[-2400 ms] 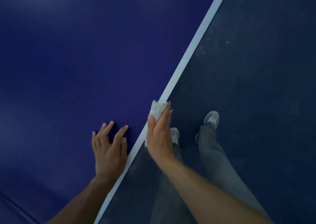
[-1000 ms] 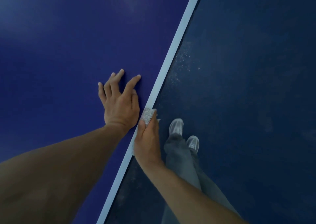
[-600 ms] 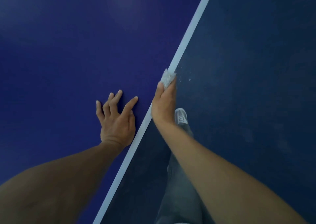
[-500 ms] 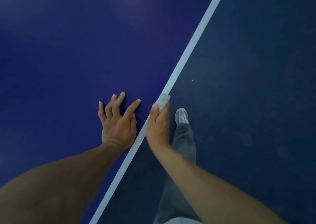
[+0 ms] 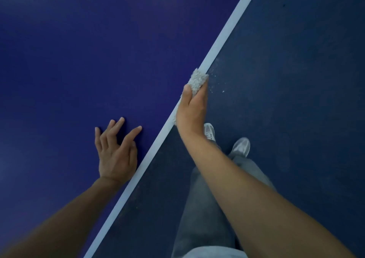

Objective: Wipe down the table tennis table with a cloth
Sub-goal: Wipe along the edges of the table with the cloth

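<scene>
The blue table tennis table (image 5: pixel 79 60) fills the left of the view, with its white edge line (image 5: pixel 223 34) running diagonally from bottom left to top right. My right hand (image 5: pixel 192 109) grips a fluffy grey-white cloth (image 5: pixel 197 81) and holds it against the table's edge, thumb on top and fingers over the side. The cloth sticks out beyond my fingertips. My left hand (image 5: pixel 116 151) rests on the tabletop close to the edge, fingers spread and straight.
To the right of the edge lies the dark blue floor (image 5: pixel 296 80), with small pale specks near the cloth. My grey trousers (image 5: pixel 199 208) and light grey shoes (image 5: pixel 242 146) stand on the floor beside the table.
My right hand has slid the cloth farther up along the white edge. My left hand stays flat on the tabletop, and my second shoe has come into view.
</scene>
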